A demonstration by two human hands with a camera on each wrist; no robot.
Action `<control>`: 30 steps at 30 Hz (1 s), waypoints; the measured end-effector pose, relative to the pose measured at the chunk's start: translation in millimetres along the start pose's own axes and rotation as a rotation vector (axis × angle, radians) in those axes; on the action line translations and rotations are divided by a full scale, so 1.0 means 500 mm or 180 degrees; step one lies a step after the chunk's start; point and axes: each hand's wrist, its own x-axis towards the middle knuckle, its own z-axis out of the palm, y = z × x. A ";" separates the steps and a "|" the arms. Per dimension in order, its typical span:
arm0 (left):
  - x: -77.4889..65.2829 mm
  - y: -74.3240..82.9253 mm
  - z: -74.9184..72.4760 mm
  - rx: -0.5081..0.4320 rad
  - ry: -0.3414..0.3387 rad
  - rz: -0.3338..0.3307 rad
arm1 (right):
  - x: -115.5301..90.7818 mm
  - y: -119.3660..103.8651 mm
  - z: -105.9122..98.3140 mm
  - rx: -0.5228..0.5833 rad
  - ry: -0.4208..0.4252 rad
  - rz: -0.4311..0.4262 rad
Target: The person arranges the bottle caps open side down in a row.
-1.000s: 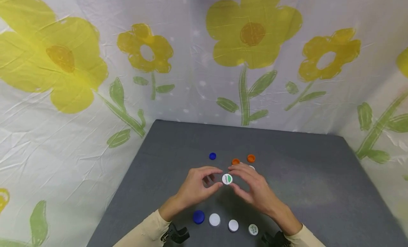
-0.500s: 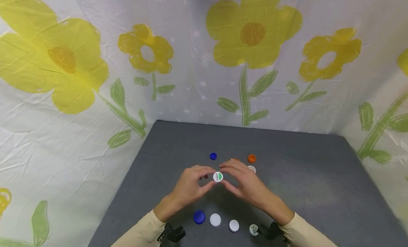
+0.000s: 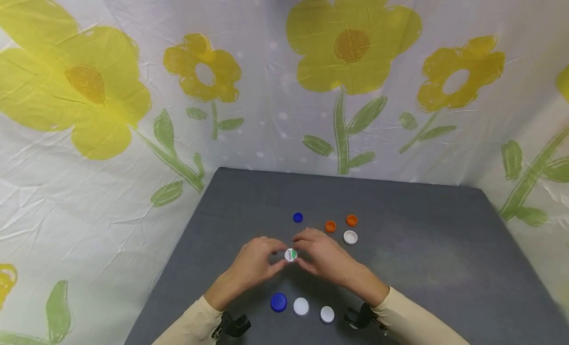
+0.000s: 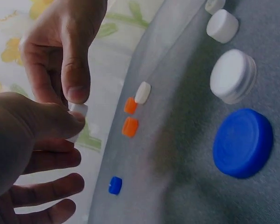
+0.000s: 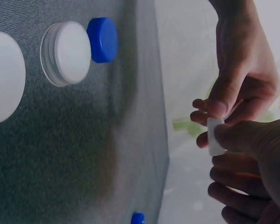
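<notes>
L hand (image 3: 252,263), R hand (image 3: 326,258) pinch 1 grn-logo cap (image 3: 291,255); tbl (image 3: 422,226): 2 blue caps (image 3: 278,302), 2 orng caps (image 3: 330,227), 4 wht caps (image 3: 301,306).

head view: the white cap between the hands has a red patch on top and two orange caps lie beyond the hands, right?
Not red: the head view shows the white cap between the left hand and right hand with a green patch on top; two orange caps lie beyond.

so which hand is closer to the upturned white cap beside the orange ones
Right. The right hand is to the near left of the upturned white cap, apart from it; the left hand is farther left, beyond the labelled cap held between them.
</notes>
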 end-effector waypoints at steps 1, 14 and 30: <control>-0.003 -0.002 0.001 0.0018 -0.0043 -0.0026 | 0.003 -0.001 0.005 0.0001 -0.0026 -0.0021; -0.037 -0.038 0.039 0.0266 -0.0566 -0.0330 | 0.016 -0.017 0.076 -0.0132 -0.0517 -0.0032; -0.059 -0.055 0.080 0.0827 -0.0644 -0.0124 | 0.013 -0.027 0.133 -0.0525 -0.0629 -0.0051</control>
